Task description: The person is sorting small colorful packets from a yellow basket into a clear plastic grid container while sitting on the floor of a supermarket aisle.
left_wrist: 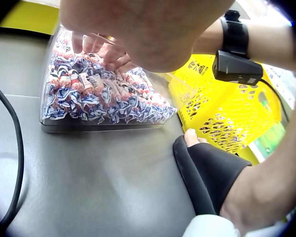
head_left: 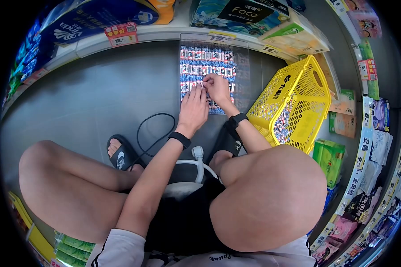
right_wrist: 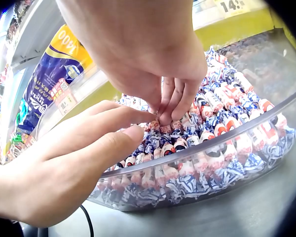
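Observation:
Rows of wrapped candies (head_left: 205, 53) in white, red and blue lie packed in a clear plastic box (left_wrist: 103, 128) on the floor. My left hand (head_left: 194, 107) rests over the near-middle rows, its fingers straight and fingertips on the wrappers. Beside it, my right hand (head_left: 218, 90) reaches down into the box from the right. Its thumb and fingertips (right_wrist: 166, 117) come together in a pinch on one wrapped candy, mostly hidden by the fingers. In the right wrist view, the left thumb lies near the box's front wall, close to the right fingertips.
A yellow perforated basket (head_left: 311, 111) with more wrapped candies inside stands right of the box. Shelves with tissue packs (head_left: 240, 18) run behind and along the right. A black cable (head_left: 140, 133) loops on the floor near a sandaled foot (head_left: 120, 155).

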`<state>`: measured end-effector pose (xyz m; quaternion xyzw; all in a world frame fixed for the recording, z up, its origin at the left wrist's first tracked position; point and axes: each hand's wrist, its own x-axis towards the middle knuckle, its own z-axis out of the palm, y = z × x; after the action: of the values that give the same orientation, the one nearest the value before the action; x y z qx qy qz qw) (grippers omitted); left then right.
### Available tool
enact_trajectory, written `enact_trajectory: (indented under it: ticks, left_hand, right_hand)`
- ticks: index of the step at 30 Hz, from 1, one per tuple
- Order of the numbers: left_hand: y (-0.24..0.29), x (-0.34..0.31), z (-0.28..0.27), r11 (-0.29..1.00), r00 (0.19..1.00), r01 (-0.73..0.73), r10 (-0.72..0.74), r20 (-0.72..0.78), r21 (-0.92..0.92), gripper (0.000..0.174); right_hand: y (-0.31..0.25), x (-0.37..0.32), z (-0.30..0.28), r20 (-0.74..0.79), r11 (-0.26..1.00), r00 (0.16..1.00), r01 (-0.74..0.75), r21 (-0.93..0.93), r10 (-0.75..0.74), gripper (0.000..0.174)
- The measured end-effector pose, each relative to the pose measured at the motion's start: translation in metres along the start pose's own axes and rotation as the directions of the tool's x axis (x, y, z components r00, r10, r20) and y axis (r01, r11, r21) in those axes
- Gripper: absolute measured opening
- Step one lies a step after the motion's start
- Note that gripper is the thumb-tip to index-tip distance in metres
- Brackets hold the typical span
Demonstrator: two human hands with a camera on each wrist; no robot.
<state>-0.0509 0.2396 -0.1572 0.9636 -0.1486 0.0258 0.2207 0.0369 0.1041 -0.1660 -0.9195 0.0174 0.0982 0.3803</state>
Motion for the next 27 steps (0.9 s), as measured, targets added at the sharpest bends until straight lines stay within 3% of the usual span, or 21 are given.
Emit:
enact_trajectory:
  ticks: [9, 13, 15, 18, 19, 22, 27]
  left_hand:
    - [0.0, 0.0, 0.003, 0.999, 1.0, -0.014, 0.014, -0.017, 0.029, 0.053]
    - [0.002, 0.003, -0.003, 1.0, 1.0, -0.01, 0.01, -0.024, 0.009, 0.052]
    - [0.005, 0.008, -0.01, 0.998, 0.988, -0.059, 0.053, -0.147, -0.033, 0.045]
    - [0.014, 0.021, -0.023, 0.987, 0.996, -0.014, 0.0, -0.09, -0.16, 0.034]
    - [0.017, 0.026, -0.028, 0.97, 0.985, -0.053, 0.012, -0.172, -0.238, 0.02]
    - [0.028, 0.044, -0.047, 0.918, 0.991, -0.122, 0.092, -0.094, -0.379, 0.015]
    - [0.061, 0.062, -0.086, 0.827, 0.958, -0.285, 0.233, -0.166, -0.484, 0.016]
  right_hand:
    - [0.009, 0.006, 0.003, -0.011, 1.0, 1.0, 0.009, -0.005, -0.009, 0.01]
    - [0.004, 0.007, -0.013, 0.07, 0.999, 0.998, 0.006, -0.042, -0.003, 0.012]
    - [-0.002, 0.006, -0.028, 0.124, 1.0, 0.992, -0.016, -0.014, 0.018, 0.014]
    - [-0.012, 0.004, -0.054, 0.1, 0.999, 0.995, -0.013, 0.029, 0.01, 0.015]
    - [-0.025, -0.003, -0.07, 0.088, 0.997, 0.996, -0.027, 0.068, 0.021, 0.016]
    - [-0.041, -0.023, -0.102, -0.019, 0.992, 0.999, -0.029, 0.12, 0.032, 0.015]
    - [-0.068, -0.068, -0.158, -0.158, 0.99, 0.986, 0.064, 0.127, -0.043, 0.017]
